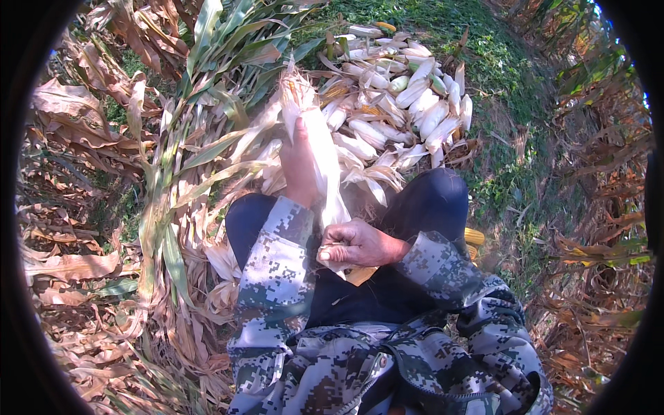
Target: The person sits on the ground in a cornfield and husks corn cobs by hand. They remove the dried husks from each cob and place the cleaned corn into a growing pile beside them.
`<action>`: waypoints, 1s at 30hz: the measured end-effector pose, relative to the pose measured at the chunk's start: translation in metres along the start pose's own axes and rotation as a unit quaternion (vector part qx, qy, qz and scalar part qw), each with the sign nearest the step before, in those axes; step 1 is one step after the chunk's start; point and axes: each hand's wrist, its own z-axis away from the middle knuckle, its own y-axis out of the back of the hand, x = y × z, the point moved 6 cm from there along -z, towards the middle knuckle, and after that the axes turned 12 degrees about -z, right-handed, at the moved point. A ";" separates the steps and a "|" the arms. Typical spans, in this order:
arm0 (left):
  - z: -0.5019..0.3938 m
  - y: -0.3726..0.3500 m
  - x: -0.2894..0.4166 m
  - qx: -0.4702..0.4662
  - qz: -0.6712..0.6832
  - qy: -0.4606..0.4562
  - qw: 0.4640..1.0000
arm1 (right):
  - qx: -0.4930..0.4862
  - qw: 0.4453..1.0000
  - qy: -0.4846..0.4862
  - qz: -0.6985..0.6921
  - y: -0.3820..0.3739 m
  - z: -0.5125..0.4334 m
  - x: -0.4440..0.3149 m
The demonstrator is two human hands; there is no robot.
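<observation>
My left hand (299, 168) is wrapped around an ear of corn in pale dry husk (317, 140), whose frayed top with silk points away from me. The husk runs down between my knees to my right hand (358, 245), which is closed on its lower end. Whether those husk leaves are still joined to the ear is not clear. Just below my right hand, a piece of yellowish husk or corn (360, 275) shows over my lap. Beyond my knees lies a heap of corn ears (410, 98), most in white husks, a few with yellow kernels showing.
Cut corn stalks with long leaves (168, 171) lie along my left side. Bare yellow corn cobs (474, 236) lie beside my right knee. Low green plants (511, 104) cover the ground at the right, with standing dry corn plants (604, 207) past them. Loose husks lie around my left knee.
</observation>
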 end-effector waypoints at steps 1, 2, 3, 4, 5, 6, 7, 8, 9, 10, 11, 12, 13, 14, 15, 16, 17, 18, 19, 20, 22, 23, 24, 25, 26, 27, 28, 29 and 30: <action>0.003 -0.003 0.006 -0.003 0.007 -0.047 0.999 | 0.001 0.994 0.009 0.112 0.000 0.000 -0.001; 0.007 -0.005 0.011 -0.004 0.015 -0.081 0.997 | 0.003 0.994 0.006 0.112 0.001 -0.002 -0.002; 0.011 -0.008 0.018 -0.003 0.024 -0.113 0.993 | 0.039 0.990 0.086 0.101 0.008 -0.001 -0.016; 0.017 -0.009 0.026 0.002 0.018 -0.164 0.986 | 0.068 0.985 0.135 0.085 0.015 -0.001 -0.028; 0.020 -0.010 0.027 0.011 0.022 -0.146 0.989 | 0.099 0.975 0.189 0.061 0.023 0.001 -0.041; 0.024 -0.011 0.031 0.013 0.030 -0.146 0.989 | 0.160 0.965 0.208 -0.016 0.036 0.003 -0.050; 0.028 -0.012 0.035 0.014 0.035 -0.150 0.988 | 0.224 0.943 0.226 -0.093 0.050 0.005 -0.058; 0.031 -0.013 0.037 0.018 0.022 -0.144 0.989 | 0.297 0.914 0.257 -0.102 0.064 0.007 -0.068; 0.033 -0.015 0.039 0.011 0.032 -0.148 0.988 | 0.342 0.887 0.300 -0.076 0.077 0.005 -0.082; 0.034 -0.017 0.039 0.012 0.040 -0.148 0.988 | 0.350 0.871 0.333 -0.086 0.087 -0.002 -0.094; 0.035 -0.018 0.039 0.010 0.051 -0.155 0.987 | 0.363 0.862 0.347 -0.067 0.096 -0.009 -0.104; 0.035 -0.020 0.037 0.014 0.058 -0.163 0.985 | 0.382 0.863 0.328 -0.045 0.104 -0.017 -0.109; 0.034 -0.021 0.033 0.011 0.034 -0.143 0.989 | 0.406 0.861 0.304 -0.026 0.112 -0.025 -0.114; 0.034 -0.023 0.028 -0.001 0.012 -0.135 0.991 | 0.401 0.863 0.306 -0.020 0.117 -0.036 -0.119; 0.033 -0.023 0.023 -0.013 -0.010 -0.127 0.992 | 0.395 0.866 0.306 -0.013 0.121 -0.047 -0.123; 0.032 -0.026 0.019 -0.038 0.011 -0.129 0.991 | 0.391 0.871 0.299 -0.003 0.126 -0.055 -0.126; 0.032 -0.027 0.014 -0.051 -0.024 -0.132 0.990 | 0.365 0.886 0.278 -0.069 0.130 -0.062 -0.124; 0.031 -0.028 0.010 -0.064 -0.059 -0.135 0.987 | 0.339 0.898 0.248 -0.132 0.133 -0.070 -0.122; 0.030 -0.029 0.002 -0.073 -0.106 -0.113 0.985 | 0.307 0.902 0.226 -0.201 0.134 -0.075 -0.119; 0.031 -0.028 0.000 -0.074 -0.072 -0.126 0.987 | 0.258 0.905 0.258 -0.218 0.131 -0.080 -0.124; 0.032 -0.027 -0.004 -0.085 -0.076 -0.139 0.984 | 0.238 0.891 0.255 -0.290 0.131 -0.079 -0.123; 0.033 -0.025 -0.006 -0.087 -0.082 -0.137 0.983 | 0.249 0.878 0.237 -0.333 0.132 -0.078 -0.118; 0.034 -0.025 -0.008 -0.093 -0.077 -0.139 0.983 | 0.245 0.866 0.245 -0.360 0.132 -0.076 -0.117; 0.035 -0.024 -0.009 -0.092 -0.069 -0.140 0.983 | 0.254 0.856 0.252 -0.372 0.132 -0.075 -0.115; 0.037 -0.025 -0.008 -0.113 -0.063 -0.147 0.981 | 0.287 0.839 0.246 -0.390 0.135 -0.071 -0.109; 0.038 -0.025 -0.009 -0.114 -0.080 -0.147 0.979 | 0.300 0.824 0.251 -0.411 0.136 -0.070 -0.105; 0.040 -0.027 -0.009 -0.134 -0.097 -0.153 0.974 | 0.322 0.818 0.252 -0.405 0.140 -0.068 -0.100; 0.040 -0.027 -0.010 -0.144 -0.118 -0.146 0.972 | 0.322 0.817 0.262 -0.400 0.142 -0.067 -0.097; 0.044 -0.029 -0.005 -0.128 -0.100 -0.192 0.968 | 0.295 0.820 0.292 -0.395 0.142 -0.070 -0.096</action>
